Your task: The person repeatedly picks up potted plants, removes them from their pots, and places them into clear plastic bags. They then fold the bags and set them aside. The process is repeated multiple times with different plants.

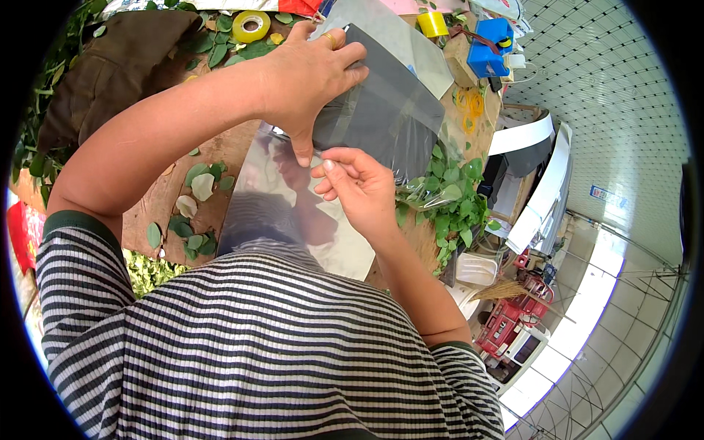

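Observation:
A dark grey sheet wrap (379,121) under clear plastic film lies slantwise before me, with green leafy stems (454,192) coming out at its right end. My left hand (316,82) is spread over the near left side of the wrap, a ring on one finger, its thumb pointing down at the wrap's near edge. Close by that thumb, my right hand (357,190) has its thumb and forefinger pinched together at the edge, seemingly on the clear film; the pinched part is mostly hidden. Beneath both hands lies a glossy, marbled sheet (275,220) that mirrors the striped shirt.
A yellow tape roll (251,26), a brown cloth (110,77) and loose leaves (202,187) lie on the wooden table (165,231). Right of the wrap are another tape roll (433,25), a blue tape dispenser (489,48) and rubber bands (469,109). White sheets (542,192) stand beyond.

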Tool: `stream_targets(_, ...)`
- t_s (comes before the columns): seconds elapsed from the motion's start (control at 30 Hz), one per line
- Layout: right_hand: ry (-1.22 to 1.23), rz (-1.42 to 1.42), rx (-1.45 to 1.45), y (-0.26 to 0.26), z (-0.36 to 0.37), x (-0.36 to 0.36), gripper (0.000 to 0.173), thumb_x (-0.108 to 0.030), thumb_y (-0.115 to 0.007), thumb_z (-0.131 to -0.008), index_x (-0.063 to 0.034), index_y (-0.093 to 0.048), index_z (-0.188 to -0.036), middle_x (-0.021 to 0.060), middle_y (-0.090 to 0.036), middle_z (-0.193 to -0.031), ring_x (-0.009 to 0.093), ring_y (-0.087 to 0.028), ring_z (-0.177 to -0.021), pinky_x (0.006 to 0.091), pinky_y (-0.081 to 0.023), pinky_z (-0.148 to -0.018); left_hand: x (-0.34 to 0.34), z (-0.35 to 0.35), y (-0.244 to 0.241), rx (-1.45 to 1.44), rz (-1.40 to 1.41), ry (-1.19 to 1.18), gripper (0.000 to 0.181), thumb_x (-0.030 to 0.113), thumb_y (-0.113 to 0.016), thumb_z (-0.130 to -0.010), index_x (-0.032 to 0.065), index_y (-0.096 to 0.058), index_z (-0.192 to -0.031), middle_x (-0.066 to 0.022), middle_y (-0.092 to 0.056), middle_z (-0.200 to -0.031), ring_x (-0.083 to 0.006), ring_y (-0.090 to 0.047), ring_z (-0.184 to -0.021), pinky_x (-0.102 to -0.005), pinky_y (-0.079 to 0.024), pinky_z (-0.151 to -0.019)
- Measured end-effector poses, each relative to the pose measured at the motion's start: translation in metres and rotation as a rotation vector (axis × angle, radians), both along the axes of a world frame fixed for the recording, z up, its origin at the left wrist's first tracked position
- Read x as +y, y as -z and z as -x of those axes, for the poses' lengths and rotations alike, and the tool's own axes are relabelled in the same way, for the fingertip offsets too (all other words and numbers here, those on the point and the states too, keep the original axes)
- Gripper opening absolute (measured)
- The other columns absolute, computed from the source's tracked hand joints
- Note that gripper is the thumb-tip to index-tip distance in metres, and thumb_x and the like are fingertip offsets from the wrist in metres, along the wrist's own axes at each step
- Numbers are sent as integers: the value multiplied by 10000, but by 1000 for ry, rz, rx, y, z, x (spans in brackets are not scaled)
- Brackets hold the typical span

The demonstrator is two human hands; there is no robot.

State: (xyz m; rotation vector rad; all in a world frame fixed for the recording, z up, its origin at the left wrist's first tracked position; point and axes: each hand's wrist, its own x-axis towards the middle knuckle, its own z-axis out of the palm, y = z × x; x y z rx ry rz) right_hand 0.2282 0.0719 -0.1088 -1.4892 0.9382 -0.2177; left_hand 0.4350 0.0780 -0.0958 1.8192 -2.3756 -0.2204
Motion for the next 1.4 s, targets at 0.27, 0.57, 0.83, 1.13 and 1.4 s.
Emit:
stream_targets(0.27,-508,128,236,47,15,-19,308,-91,-563,-843,-13,-553,-1140,103,-641,-770,175,-630,-688,303,-504,-653,-4,-1,-1,68,38,16,1094,565,-805,-358,39,-466,-1255,-67,-415,-1225,-259,-396,-1137,-492,-310,-940)
stream_targets(0.57,340,993,172,-28,40,-343,470,-297,-510,-881,4,-455,-1237,143,-607,-1092,252,-584,-1007,325,-434,-863,-12,11,-13,145,82,-55,1040,727,-641,-479,13,-486,-1220,-126,-424,-1202,-315,-400,-1047,-500,-194,-1006)
stream_targets(0.83,577,472,172,13,62,-486,367,-262,-541,-853,24,-570,-1082,109,-658,-823,202,-587,-816,341,-438,-756,-21,16,-36,101,-75,-53,973,693,-668,-505,41,-511,-1211,-112,-420,-1220,-304,-419,-1033,-529,-205,-991)
stream_targets(1.13,624,-20,-524,-13,137,-270,355,-135,-614,-844,19,-510,-1147,96,-620,-939,163,-555,-931,325,-370,-894,-120,-3,-64,573,-227,-182,361,268,-622,-833,10,-599,-1085,-87,-633,-863,-190,-602,-786,-338,-399,-871)
stream_targets(1.4,561,-155,-639,0,173,-220,263,-92,-585,-864,9,-538,-1101,93,-617,-919,155,-588,-867,288,-433,-850,-362,159,12,1491,-518,-451,356,425,-585,-851,75,-612,-911,-1,-614,-778,-87,-546,-685,-252,-427,-647)
